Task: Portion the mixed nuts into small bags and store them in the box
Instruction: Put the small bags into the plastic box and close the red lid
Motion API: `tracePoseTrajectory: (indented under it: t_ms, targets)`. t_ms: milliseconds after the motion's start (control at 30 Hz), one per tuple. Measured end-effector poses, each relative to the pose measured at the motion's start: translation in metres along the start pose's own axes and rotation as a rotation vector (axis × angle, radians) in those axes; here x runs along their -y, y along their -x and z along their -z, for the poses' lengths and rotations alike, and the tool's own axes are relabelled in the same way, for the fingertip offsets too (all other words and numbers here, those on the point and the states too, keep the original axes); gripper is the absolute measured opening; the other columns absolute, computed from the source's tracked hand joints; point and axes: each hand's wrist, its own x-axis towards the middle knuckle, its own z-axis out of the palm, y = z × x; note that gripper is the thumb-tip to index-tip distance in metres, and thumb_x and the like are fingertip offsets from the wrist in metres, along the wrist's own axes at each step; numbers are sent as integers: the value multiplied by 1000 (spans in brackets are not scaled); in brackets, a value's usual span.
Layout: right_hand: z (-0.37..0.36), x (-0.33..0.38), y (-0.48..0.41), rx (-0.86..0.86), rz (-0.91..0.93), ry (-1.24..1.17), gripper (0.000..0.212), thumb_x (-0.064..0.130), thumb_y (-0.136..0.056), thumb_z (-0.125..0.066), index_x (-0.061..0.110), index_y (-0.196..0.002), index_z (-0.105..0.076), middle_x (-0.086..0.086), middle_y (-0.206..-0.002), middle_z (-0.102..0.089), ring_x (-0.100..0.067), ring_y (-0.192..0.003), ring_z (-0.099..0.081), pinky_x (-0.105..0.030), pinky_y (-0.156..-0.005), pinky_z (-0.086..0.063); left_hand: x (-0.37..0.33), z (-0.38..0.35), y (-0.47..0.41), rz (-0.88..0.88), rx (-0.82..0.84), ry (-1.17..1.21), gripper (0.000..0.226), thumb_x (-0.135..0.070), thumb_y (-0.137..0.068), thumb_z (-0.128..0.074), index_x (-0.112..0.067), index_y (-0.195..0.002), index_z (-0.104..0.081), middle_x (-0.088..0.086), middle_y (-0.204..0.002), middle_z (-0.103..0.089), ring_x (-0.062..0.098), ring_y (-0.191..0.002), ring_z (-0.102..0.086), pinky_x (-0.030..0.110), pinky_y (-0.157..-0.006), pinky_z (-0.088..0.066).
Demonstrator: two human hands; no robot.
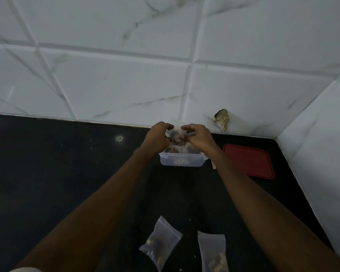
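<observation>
A small clear bag of nuts is held up over the clear plastic box near the back wall. My left hand pinches the bag's left top edge. My right hand pinches its right top edge. The box holds mixed nuts, mostly hidden behind the bag and hands. Two more small bags with nuts lie flat on the black counter close to me, one on the left and one on the right.
The red box lid lies on the counter to the right of the box. A thin pale stick lies between box and lid. A chipped patch marks the tiled wall. White tiled walls close the back and right.
</observation>
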Motion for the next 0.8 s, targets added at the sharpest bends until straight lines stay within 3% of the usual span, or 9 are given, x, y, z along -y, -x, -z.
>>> tracePoseTrajectory:
  t_ms: [133,233,433,633,800]
  targets:
    - [-12,-6,-10,95,-21,64,40,16,-85,-75,11,-124,-66,-3,-118,-68,-16,-110,-62,-27,-95,-50,5,-4,-5,-47,38,-445,47,-25,-91,-62,-22,-136,-54,0,-133,-57,25,-126,-39,41,-103,-30]
    - [-19,-5,-13,167,-27,142,44,21,-87,-74,8,-127,-63,-7,-124,-65,-19,-114,-60,-21,-90,-44,10,-7,-10,-60,102,-643,41,-27,-92,-57,-25,-133,-57,-1,-134,-53,26,-126,-35,39,-99,-29]
    - [-24,3,-25,312,-35,428,51,36,-89,-69,15,-134,-59,-10,-131,-62,-26,-117,-59,-39,-104,-45,7,-13,-21,-21,210,-776,37,-37,-91,-58,-18,-122,-64,6,-132,-43,28,-124,-34,41,-102,-29]
    - [-24,4,-21,247,-2,562,46,38,-89,-69,16,-129,-64,-8,-129,-60,-26,-111,-61,-35,-93,-48,7,-17,-23,-5,231,-863,39,-48,-90,-57,-21,-117,-65,5,-136,-39,27,-126,-32,40,-103,-28]
    - [-28,4,-21,318,-51,655,45,41,-92,-64,19,-132,-61,-8,-125,-64,-25,-113,-61,-37,-94,-48,8,-20,-25,7,241,-870,37,-46,-90,-58,-22,-118,-64,5,-138,-35,27,-127,-31,39,-103,-28]
